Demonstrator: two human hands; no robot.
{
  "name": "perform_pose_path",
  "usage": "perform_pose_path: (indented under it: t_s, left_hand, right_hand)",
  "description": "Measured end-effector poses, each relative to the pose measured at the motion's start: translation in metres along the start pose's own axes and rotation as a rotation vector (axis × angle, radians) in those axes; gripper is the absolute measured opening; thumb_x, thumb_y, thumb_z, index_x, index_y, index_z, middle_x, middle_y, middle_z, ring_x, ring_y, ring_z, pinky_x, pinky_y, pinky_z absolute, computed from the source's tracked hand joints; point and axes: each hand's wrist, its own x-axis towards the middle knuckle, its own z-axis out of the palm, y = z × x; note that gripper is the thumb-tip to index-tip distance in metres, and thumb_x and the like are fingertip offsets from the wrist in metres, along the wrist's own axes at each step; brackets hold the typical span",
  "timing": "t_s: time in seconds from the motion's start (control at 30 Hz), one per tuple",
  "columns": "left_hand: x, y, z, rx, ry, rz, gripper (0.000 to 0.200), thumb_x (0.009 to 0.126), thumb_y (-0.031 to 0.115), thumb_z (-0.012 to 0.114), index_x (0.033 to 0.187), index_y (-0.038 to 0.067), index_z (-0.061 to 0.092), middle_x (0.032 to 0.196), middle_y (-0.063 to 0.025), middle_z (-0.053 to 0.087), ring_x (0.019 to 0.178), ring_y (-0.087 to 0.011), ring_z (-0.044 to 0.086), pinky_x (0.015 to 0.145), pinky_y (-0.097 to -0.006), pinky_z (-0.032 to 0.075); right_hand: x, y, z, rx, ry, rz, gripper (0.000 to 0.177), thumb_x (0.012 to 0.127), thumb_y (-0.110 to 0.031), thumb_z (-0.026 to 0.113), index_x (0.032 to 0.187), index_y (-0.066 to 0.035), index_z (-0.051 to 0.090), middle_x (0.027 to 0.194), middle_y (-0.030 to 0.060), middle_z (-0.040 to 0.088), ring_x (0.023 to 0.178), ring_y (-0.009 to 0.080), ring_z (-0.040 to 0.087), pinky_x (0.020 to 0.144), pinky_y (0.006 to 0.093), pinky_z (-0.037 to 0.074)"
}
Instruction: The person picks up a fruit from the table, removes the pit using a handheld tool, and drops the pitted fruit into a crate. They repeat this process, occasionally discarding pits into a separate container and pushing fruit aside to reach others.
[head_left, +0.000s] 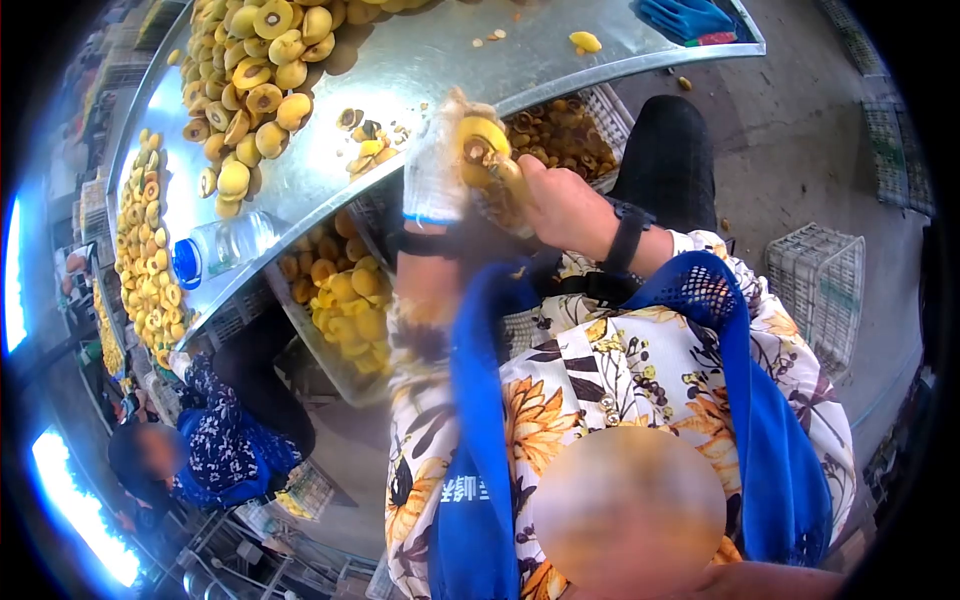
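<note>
My left hand [436,165], in a white knit glove with a blue cuff edge, is closed around a yellow peach [482,133] with a brownish cut centre. My bare right hand [565,205] has a dark band at the wrist. It is closed right beside the peach, its fingers around a narrow yellowish thing that I cannot make out. Both hands are together just off the near edge of the metal table [400,75]. Peach scraps [372,145] and bits of stone lie on the table to the left of my gloved hand.
Many halved peaches [255,90] are heaped on the table. A clear bottle with a blue cap [187,264] lies near its edge; blue gloves [685,18] lie at the far corner. Crates [815,285] stand on the floor. A co-worker [225,440] sits at lower left.
</note>
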Motion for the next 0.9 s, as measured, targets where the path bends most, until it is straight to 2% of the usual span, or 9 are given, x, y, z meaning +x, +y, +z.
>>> perform_pose_path:
  t_s: [0.13, 0.2, 0.27, 0.33, 0.4, 0.47, 0.57, 0.67, 0.9]
  left_hand:
    - [-0.004, -0.012, 0.024, -0.208, 0.239, 0.223, 0.044, 0.094, 0.047, 0.038, 0.101, 0.005, 0.051, 0.081, -0.0148, 0.059, 0.065, -0.0263, 0.06, 0.06, -0.0368, 0.053]
    - [-0.009, -0.011, 0.03, -0.295, 0.298, 0.247, 0.046, 0.094, 0.048, 0.037, 0.11, 0.007, 0.048, 0.094, -0.0133, 0.058, 0.08, -0.0273, 0.06, 0.069, -0.0383, 0.053]
    - [-0.01, -0.016, 0.034, -0.434, 0.332, 0.256, 0.046, 0.094, 0.048, 0.037, 0.113, 0.007, 0.048, 0.1, -0.0118, 0.058, 0.088, -0.0274, 0.059, 0.074, -0.0387, 0.053]
    - [-0.022, -0.019, 0.045, -0.343, 0.248, 0.294, 0.044, 0.095, 0.043, 0.039, 0.114, 0.005, 0.049, 0.108, -0.0111, 0.056, 0.096, -0.0255, 0.056, 0.084, -0.0376, 0.049]
    - [-0.028, -0.02, 0.048, -0.285, 0.059, 0.339, 0.041, 0.096, 0.039, 0.039, 0.114, 0.003, 0.05, 0.108, -0.0114, 0.056, 0.098, -0.0245, 0.056, 0.088, -0.0369, 0.047]
    - [-0.023, -0.019, 0.029, -0.217, 0.073, 0.262, 0.044, 0.095, 0.04, 0.04, 0.117, 0.003, 0.05, 0.113, -0.013, 0.056, 0.102, -0.0237, 0.055, 0.087, -0.0371, 0.047]
    - [-0.025, -0.013, 0.014, -0.14, 0.096, 0.017, 0.057, 0.091, 0.055, 0.038, 0.118, 0.006, 0.051, 0.112, -0.0127, 0.057, 0.095, -0.0235, 0.059, 0.074, -0.0379, 0.053]
    - [-0.019, -0.019, 0.012, -0.198, 0.229, 0.057, 0.051, 0.091, 0.051, 0.042, 0.115, 0.008, 0.052, 0.108, -0.0119, 0.058, 0.092, -0.0238, 0.059, 0.073, -0.0385, 0.052]
    - [-0.01, -0.017, 0.014, -0.535, 0.321, 0.276, 0.042, 0.088, 0.034, 0.056, 0.115, 0.003, 0.046, 0.109, -0.0138, 0.054, 0.096, -0.0264, 0.056, 0.081, -0.0399, 0.05]
  right_hand:
    - [0.0, -0.005, 0.02, 0.221, 0.295, 0.024, 0.032, 0.083, -0.016, 0.057, 0.104, 0.005, 0.044, 0.073, 0.0218, 0.059, 0.065, 0.0371, 0.059, 0.063, 0.0402, 0.048]
    - [0.005, 0.001, 0.024, 0.211, 0.514, -0.058, 0.034, 0.086, -0.018, 0.058, 0.109, 0.003, 0.045, 0.074, 0.0171, 0.061, 0.061, 0.0285, 0.061, 0.06, 0.0342, 0.049]
    - [0.007, 0.002, 0.006, 0.854, 0.236, 0.167, 0.028, 0.089, -0.016, 0.056, 0.11, 0.0, 0.046, 0.075, 0.0053, 0.06, 0.057, 0.0081, 0.057, 0.053, 0.0199, 0.046]
    - [0.01, 0.001, 0.005, 0.909, 0.282, 0.136, 0.03, 0.088, -0.015, 0.058, 0.11, 0.001, 0.046, 0.075, 0.0049, 0.059, 0.058, 0.0087, 0.056, 0.054, 0.0215, 0.047]
    - [0.021, 0.017, 0.006, 0.598, 0.399, 0.08, 0.031, 0.087, -0.015, 0.059, 0.111, 0.001, 0.046, 0.074, 0.0056, 0.059, 0.06, 0.0094, 0.057, 0.054, 0.0218, 0.047]
    - [0.034, 0.033, -0.005, 0.345, 0.447, -0.063, 0.038, 0.084, -0.016, 0.062, 0.115, 0.0, 0.047, 0.078, 0.0094, 0.061, 0.064, 0.0152, 0.06, 0.059, 0.026, 0.049]
    - [0.034, 0.015, -0.036, 0.164, 0.226, -0.237, 0.041, 0.082, -0.017, 0.064, 0.118, -0.002, 0.049, 0.094, 0.0188, 0.061, 0.078, 0.0287, 0.061, 0.071, 0.0326, 0.049]
    - [0.046, 0.012, -0.035, -0.029, 0.342, -0.44, 0.042, 0.081, -0.019, 0.065, 0.117, -0.002, 0.05, 0.096, 0.0213, 0.06, 0.081, 0.0329, 0.06, 0.071, 0.034, 0.048]
    - [0.015, 0.01, -0.011, 0.02, 0.192, -0.021, 0.032, 0.084, -0.023, 0.06, 0.106, -0.001, 0.05, 0.074, 0.0257, 0.059, 0.07, 0.0408, 0.059, 0.061, 0.0418, 0.047]
